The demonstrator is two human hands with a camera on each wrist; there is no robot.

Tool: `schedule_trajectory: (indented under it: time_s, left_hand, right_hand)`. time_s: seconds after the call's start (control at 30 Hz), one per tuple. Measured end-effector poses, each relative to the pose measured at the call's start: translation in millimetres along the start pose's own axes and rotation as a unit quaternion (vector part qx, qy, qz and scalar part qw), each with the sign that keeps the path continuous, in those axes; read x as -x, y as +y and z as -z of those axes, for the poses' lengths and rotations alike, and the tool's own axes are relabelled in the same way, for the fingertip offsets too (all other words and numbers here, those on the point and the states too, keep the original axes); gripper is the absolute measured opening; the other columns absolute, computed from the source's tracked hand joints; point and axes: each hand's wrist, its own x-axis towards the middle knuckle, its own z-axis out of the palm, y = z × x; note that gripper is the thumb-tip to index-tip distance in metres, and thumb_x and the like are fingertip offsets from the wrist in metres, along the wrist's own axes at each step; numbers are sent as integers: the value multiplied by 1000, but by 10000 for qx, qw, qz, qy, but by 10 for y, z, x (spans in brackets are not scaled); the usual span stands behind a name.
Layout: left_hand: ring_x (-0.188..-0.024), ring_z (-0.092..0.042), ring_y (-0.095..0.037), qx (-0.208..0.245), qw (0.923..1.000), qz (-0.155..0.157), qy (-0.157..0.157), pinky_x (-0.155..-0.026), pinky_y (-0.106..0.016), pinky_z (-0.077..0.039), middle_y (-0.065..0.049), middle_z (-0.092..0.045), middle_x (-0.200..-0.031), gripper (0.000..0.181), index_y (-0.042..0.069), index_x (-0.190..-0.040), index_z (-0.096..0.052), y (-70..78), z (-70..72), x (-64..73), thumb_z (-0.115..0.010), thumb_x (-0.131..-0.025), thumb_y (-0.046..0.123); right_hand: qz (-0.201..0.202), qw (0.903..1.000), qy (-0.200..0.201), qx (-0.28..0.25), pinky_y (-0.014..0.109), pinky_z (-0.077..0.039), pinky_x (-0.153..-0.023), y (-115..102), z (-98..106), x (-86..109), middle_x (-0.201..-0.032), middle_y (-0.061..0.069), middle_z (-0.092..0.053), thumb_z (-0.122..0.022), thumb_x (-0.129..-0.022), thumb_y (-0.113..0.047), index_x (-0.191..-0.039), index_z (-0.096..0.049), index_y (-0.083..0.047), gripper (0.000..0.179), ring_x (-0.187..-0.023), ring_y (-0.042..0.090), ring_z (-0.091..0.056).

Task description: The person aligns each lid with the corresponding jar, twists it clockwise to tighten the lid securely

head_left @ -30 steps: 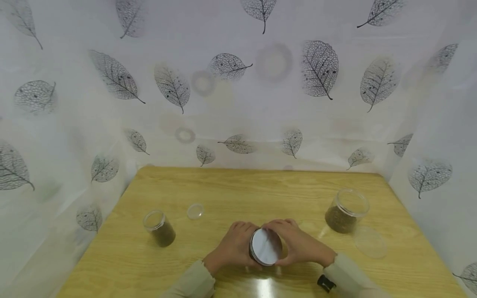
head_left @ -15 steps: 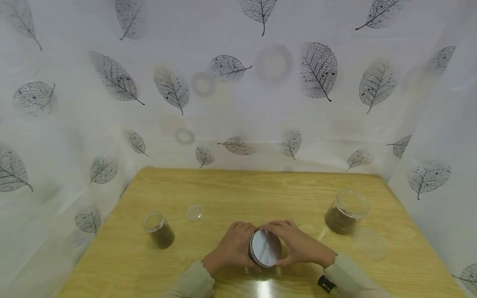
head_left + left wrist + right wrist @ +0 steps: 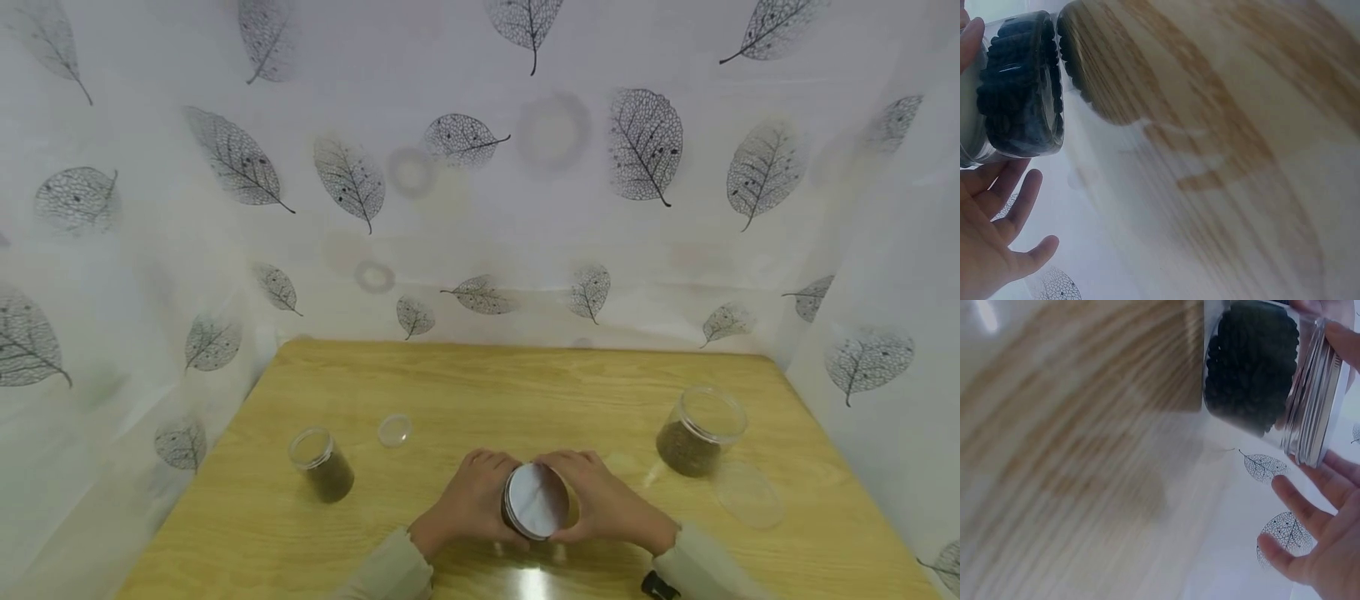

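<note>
In the head view a clear jar with a silver lid [image 3: 538, 500] sits between both hands near the table's front. Dark beans [image 3: 1250, 365] fill much of the jar, as the right wrist view shows. My left hand [image 3: 480, 498] grips the jar from the left, thumb in front and fingers behind. From the right, my right hand [image 3: 600, 500] curves its thumb and fingers round the lid's edge. Some fingers of each hand stick out, off the jar, in the wrist views. Whether the jar's base touches the table is not clear.
A lidless clear jar [image 3: 330, 475] with dark contents stands left, a small clear disc [image 3: 394, 430] beyond it. At right stands a wider open jar [image 3: 688, 448], partly filled with brown bits, beside a larger clear disc [image 3: 748, 493]. Leaf-patterned sheeting [image 3: 480, 217] surrounds the wooden table [image 3: 480, 375].
My right fingertips have shifted slightly to the right along the lid's far edge. The left hand and the jar stay in nearly the same place; the head view has moved a little.
</note>
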Motion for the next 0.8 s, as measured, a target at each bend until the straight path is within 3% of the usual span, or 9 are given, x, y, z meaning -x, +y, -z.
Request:
schedule_trajectory:
  time_s: [0.23, 0.4, 0.6, 0.8]
  left_hand:
    - [-107, -55, -12, 82, 9999, 74, -46, -103, -40, -39, 8, -60, -114, 87, 19, -121, -53, 16, 0, 2, -80, -52, 66]
    - [-108, -54, -12, -90, 9999, 76, -64, -102, -40, -39, 8, -59, -114, 89, 18, -121, -53, 15, 12, -11, -80, -51, 66]
    - [-110, -54, -11, -102, 9998, 67, -165, -104, -38, -38, 8, -59, -115, 89, 18, -122, -52, 10, 26, -22, -81, -51, 64]
    - [-108, -54, -11, -126, 9997, 55, -205, -104, -37, -38, 7, -59, -116, 93, 16, -125, -50, 7, 53, -31, -82, -51, 63]
  right_hand:
    - [-488, 9983, 173, -266, 48, -40, -95, -61, -41, 49, -124, 1, -58, -81, -61, -54, -128, -50, -8, 87, -112, 20, -55]
    - [-509, 9978, 298, -289, 49, -41, -94, -73, -65, 66, -125, 3, -57, -82, -60, -53, -131, -47, -7, 92, -113, 21, -55]
    - [107, 9997, 153, -168, 53, -36, -100, 10, -36, 33, -137, 3, -49, -88, -51, -45, -140, -38, -8, 108, -125, 26, -46]
    - [643, 9975, -171, -236, 55, -34, -100, 81, 23, -20, -142, -2, -46, -87, -56, -41, -142, -37, -14, 104, -131, 30, -40]
